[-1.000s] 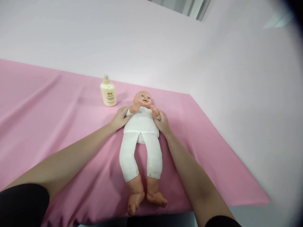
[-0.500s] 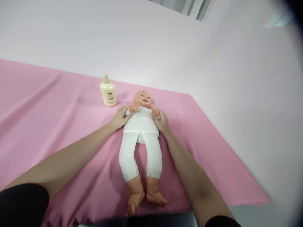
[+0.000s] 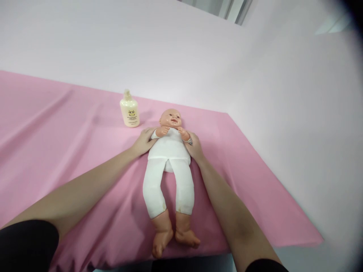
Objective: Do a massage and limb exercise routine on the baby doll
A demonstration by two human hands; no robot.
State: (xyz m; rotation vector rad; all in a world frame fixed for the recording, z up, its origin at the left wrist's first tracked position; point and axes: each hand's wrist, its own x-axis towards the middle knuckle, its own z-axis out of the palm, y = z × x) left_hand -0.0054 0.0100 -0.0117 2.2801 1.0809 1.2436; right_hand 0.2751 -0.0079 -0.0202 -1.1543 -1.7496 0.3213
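Observation:
A baby doll (image 3: pixel 170 145) with a white cloth body lies on its back, its head away from me and its bare feet towards me. My left hand (image 3: pixel 143 141) is wrapped round the doll's arm and side at the left, the thumb in front. On the right, my right hand (image 3: pixel 195 145) grips the other arm the same way. Both sets of fingertips are partly hidden behind the doll. The doll's small hands point inward over its chest, just below the chin.
A cream pump bottle (image 3: pixel 129 112) with a printed label stands upright left of the doll's head. Pink cloth (image 3: pixel 93 151) with folds covers the table. A white wall (image 3: pixel 141 49) rises behind the table and along its right side.
The doll's small hands have shifted inward, closer together over its chest. My hands stay at its sides, and the bottle stands where it was.

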